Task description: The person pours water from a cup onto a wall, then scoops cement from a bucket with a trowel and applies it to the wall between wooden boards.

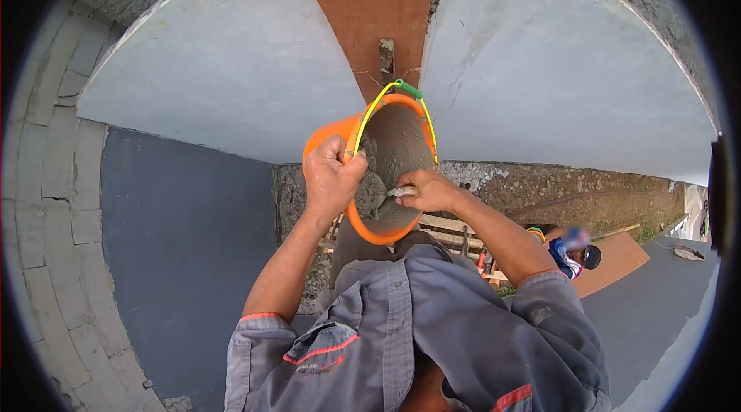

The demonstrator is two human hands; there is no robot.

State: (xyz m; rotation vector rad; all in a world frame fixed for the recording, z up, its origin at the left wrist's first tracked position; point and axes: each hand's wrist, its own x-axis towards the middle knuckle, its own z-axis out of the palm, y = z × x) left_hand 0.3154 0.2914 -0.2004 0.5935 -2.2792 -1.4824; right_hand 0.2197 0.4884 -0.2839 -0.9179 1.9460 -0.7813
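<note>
An orange bucket (391, 236) is tilted in front of my body, its open mouth towards me, with wet grey mortar (369, 194) inside. My left hand (333, 174) is closed on the bucket's left rim, by the yellow wire handle (369, 112) with its green grip (408, 88). Inside the mouth, at the right, my right hand (429, 190) is wrapped round the light handle of a trowel (401, 192). The trowel's blade lies against the mortar and is hard to tell from it.
Pale smooth panels (208, 64) flank a brown board (378, 10) ahead. A dark grey panel (185, 250) and block wall (62, 203) are at the left. Wooden slats (448, 231) lie below; another person (571, 251) is at the lower right.
</note>
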